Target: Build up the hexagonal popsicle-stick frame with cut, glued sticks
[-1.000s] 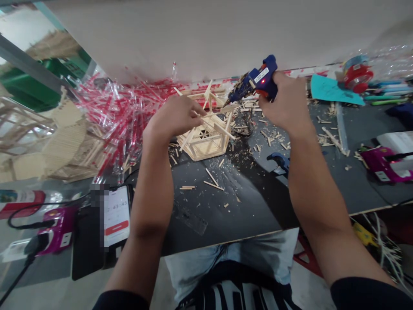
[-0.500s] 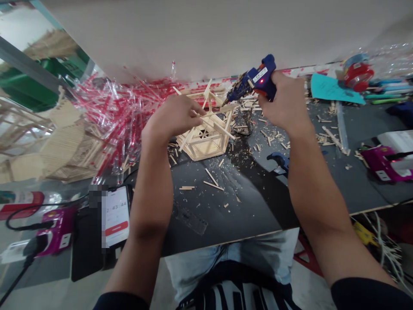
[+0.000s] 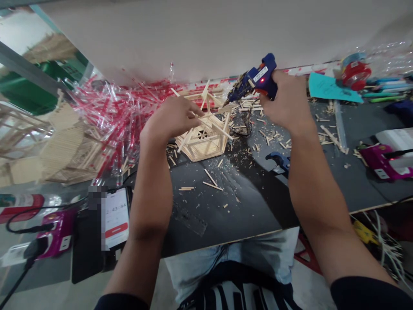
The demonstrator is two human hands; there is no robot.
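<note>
A small wooden stick model [image 3: 206, 146] with a many-sided base and thin beams on top stands on the dark tabletop. Against its upper left side, my left hand [image 3: 177, 115] is closed with fingertips on the beams, gripping the model. My right hand [image 3: 287, 101] is wrapped around a blue glue gun [image 3: 260, 79] with a glowing red light. The gun's nozzle points down and left, close to the right end of a top beam; whether it touches I cannot tell. Short cut sticks [image 3: 211, 177] and wood bits lie about the model.
Red-and-clear plastic wrappers [image 3: 125, 112] are heaped behind left, beside larger wooden models [image 3: 64, 146]. A phone [image 3: 116, 217] lies left of my forearm. Blue-handled cutters [image 3: 278, 161] lie beside my right forearm. Purple power strips [image 3: 383, 161] sit at both sides. A clear ruler [image 3: 190, 219] lies in front.
The view has shifted very slightly. Both hands, the glue gun and the model keep practically the same positions relative to one another.
</note>
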